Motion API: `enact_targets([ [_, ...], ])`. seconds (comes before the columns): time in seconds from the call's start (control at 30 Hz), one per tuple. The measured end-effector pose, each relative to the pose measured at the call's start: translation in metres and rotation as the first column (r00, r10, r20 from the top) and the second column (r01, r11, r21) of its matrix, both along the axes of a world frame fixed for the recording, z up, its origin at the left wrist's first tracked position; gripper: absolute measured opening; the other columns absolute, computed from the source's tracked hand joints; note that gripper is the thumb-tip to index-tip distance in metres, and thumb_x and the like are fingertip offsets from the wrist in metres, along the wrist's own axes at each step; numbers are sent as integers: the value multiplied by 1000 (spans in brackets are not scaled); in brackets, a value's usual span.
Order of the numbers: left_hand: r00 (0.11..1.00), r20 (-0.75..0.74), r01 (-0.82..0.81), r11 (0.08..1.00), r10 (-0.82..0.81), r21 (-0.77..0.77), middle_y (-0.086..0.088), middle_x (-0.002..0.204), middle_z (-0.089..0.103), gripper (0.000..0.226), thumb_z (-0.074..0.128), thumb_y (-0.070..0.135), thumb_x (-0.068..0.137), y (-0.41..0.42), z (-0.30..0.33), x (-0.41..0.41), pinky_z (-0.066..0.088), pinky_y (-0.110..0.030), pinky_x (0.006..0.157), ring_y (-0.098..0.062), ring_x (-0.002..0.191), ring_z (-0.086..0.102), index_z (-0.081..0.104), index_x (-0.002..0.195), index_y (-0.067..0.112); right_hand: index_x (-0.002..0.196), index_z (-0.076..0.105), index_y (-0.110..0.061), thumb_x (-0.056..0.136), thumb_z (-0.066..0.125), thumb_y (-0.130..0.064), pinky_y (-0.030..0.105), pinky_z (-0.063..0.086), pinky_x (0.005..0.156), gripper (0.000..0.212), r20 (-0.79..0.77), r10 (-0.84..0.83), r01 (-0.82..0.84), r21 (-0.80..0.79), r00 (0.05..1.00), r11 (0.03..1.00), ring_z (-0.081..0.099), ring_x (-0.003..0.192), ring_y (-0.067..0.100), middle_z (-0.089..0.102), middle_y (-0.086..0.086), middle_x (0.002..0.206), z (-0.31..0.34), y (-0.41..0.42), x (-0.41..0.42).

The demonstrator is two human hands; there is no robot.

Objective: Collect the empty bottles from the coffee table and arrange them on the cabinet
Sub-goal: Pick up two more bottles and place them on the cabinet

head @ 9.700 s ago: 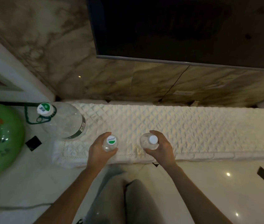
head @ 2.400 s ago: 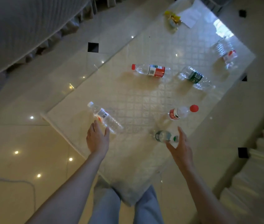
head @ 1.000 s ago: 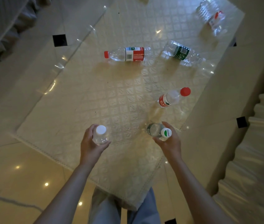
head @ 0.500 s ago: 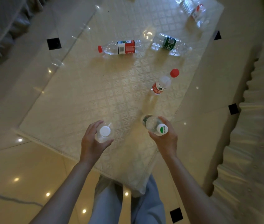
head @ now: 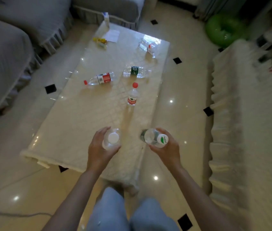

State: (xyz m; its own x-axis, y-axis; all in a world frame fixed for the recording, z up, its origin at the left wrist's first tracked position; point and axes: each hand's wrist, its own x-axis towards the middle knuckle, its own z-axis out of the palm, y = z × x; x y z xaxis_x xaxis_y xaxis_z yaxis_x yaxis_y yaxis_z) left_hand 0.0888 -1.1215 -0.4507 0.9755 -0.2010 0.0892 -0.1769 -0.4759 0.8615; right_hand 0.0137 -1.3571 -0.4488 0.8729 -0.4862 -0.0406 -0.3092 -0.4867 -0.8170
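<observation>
Clear plastic is what both hands hold in the head view. The left hand (head: 99, 150) curls its fingers round a bottle with a white cap (head: 112, 139). You look straight down on the cap, so most of that bottle is hidden behind it and the hand. The right hand (head: 167, 148) grips a bottle with a green and white cap (head: 154, 139), tipped so the cap points at the camera. Its label is too blurry to read. Both bottles are up in the air over the near end of the coffee table (head: 75, 124).

More bottles are on the table. A red-cap bottle (head: 132, 95) stands up near the middle. A bottle with a red label (head: 101, 79) lies on its side to the left of it. A bottle with a green label (head: 136, 71) lies just behind. At the far end there is a crumpled clear bottle (head: 146, 46), and glare from the light makes it hard to make out. Some yellow wrappers (head: 100, 41) and a white paper (head: 112, 35) lie at the far left end.

A grey sofa (head: 3, 52) is on the left, cut off by the edge. A long white cloth-covered piece (head: 243, 122) on the right is blurred. A green swim ring (head: 223, 30) sits on the floor far behind it. The person's knees in blue jeans (head: 132, 212) show at the bottom.
</observation>
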Motion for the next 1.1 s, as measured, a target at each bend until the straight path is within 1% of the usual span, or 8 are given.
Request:
enact_targets([
  [0.27, 983, 128, 136, 990, -130, -44, 6, 118, 57, 72, 88, 15, 57, -81, 60, -104, 41, -19, 92, -7, 109, 53, 54, 121, 19, 110, 60, -30, 58, 87, -17, 31, 55, 79, 60, 125, -45, 49, -34, 991, 998, 63, 90, 1, 66, -19, 99, 60, -69, -127],
  [0.33, 975, 137, 181, 982, -173, -54, 9, 117, 57, 72, 88, 16, 58, -105, 69, -129, 41, -17, 91, -5, 108, 53, 54, 121, 22, 110, 60, -32, 58, 86, -17, 26, 53, 80, 60, 137, -80, 85, -29, 987, 996, 62, 90, 0, 66, -17, 99, 68, -89, -162],
  [0.47, 936, 166, 327, 942, -311, -77, 21, 115, 55, 72, 84, 21, 59, -152, 85, -177, 40, -12, 89, 2, 105, 53, 49, 117, 45, 106, 54, -47, 61, 84, -17, 6, 43, 78, 62, 147, -152, 158, -31, 977, 987, 57, 94, -11, 61, -31, 99, 83, -120, -232],
  [0.63, 873, 124, 479, 876, -471, -47, 10, 114, 61, 68, 87, 24, 57, -201, 80, -213, 45, -27, 91, -10, 106, 58, 56, 117, 30, 112, 60, -33, 62, 83, -17, 13, 47, 81, 57, 122, -304, 308, -18, 945, 951, 60, 95, -2, 66, -16, 105, 82, -149, -307],
  [0.77, 813, 99, 578, 816, -573, -19, 18, 117, 58, 75, 88, 27, 56, -236, 78, -225, 40, -13, 92, -2, 109, 54, 50, 119, 42, 116, 62, -26, 62, 84, -18, 26, 49, 86, 59, 69, -422, 424, -10, 904, 906, 61, 101, 8, 65, -6, 111, 74, -165, -351],
  [0.9, 753, 89, 655, 756, -652, -5, 21, 115, 56, 74, 88, 26, 56, -273, 81, -222, 45, -18, 86, 4, 105, 54, 51, 119, 39, 115, 60, -27, 60, 85, -10, 13, 45, 85, 63, 72, -499, 502, -21, 863, 865, 58, 99, -2, 64, -14, 109, 69, -180, -372],
  [1.0, 710, 83, 702, 712, -699, -9, 12, 113, 57, 72, 88, 22, 57, -304, 78, -211, 49, -24, 84, -1, 101, 56, 54, 120, 28, 113, 57, -35, 59, 85, -10, 0, 38, 78, 65, 58, -566, 569, -54, 822, 821, 55, 94, -8, 61, -20, 102, 64, -196, -371],
  [1.1, 663, 61, 747, 665, -746, 1, 12, 114, 56, 72, 88, 21, 57, -341, 73, -190, 44, -16, 84, 0, 100, 54, 53, 119, 30, 115, 59, -33, 61, 86, -18, 9, 39, 79, 62, 26, -622, 622, -83, 783, 779, 56, 94, -3, 62, -17, 103, 60, -218, -357],
])
